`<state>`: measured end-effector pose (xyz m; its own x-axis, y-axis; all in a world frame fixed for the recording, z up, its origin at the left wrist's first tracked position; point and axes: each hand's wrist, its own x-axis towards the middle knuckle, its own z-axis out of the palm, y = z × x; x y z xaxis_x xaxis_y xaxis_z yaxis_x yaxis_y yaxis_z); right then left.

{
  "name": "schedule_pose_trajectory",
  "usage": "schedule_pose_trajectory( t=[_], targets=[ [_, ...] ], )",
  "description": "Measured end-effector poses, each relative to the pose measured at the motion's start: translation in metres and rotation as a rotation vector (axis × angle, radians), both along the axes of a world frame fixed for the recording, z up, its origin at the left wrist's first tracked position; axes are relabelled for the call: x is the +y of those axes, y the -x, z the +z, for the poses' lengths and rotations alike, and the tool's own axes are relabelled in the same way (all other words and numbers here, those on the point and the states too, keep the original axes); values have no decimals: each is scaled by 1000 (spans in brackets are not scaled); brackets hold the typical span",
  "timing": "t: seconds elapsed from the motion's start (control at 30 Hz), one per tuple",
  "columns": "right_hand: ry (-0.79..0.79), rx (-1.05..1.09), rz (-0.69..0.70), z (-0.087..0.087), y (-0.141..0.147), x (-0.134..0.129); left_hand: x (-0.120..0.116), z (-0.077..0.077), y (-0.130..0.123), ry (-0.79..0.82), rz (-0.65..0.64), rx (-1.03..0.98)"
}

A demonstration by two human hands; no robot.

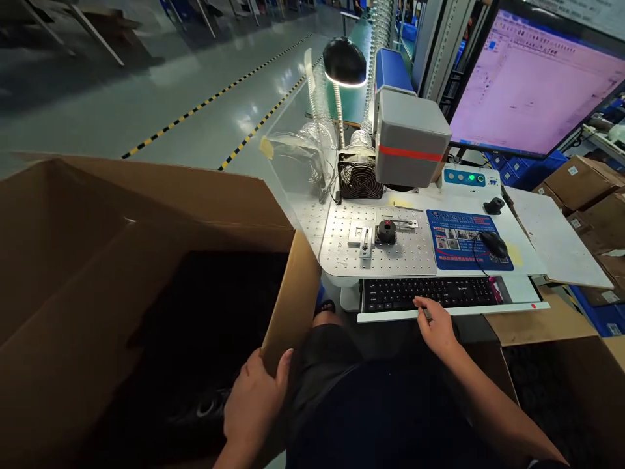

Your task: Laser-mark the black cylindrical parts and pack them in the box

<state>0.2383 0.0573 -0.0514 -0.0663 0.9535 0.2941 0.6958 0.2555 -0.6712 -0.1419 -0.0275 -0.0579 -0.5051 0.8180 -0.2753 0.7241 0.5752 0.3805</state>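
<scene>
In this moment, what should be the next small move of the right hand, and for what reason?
Probably a key press by the right hand: it is at the front edge of the keyboard, and the black part sits beside the metal brackets, with a red spot on top.

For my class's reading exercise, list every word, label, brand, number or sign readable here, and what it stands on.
No text reads with certainty.
Blue mouse pad: heading and smaller print, too blurred.
Monitor: screen text, too blurred.
Keyboard: key markings, white lettering, too small.
Control box: blue mark, too small.
Stacked boxes: white labels, too small.
</scene>
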Motion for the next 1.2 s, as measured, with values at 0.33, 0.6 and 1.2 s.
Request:
schedule_pose_trajectory(
  t=[0.33,0.6,1.2],
  targets=[
    [-10,-53,106,-4,2,5,1,-1,3,31,26,-41],
    [-133,-31,49,12,10,37,1,4,2,15,40,-42],
    [38,51,-191,26,95,198,0,2,14,-37,30,-51]
  ],
)
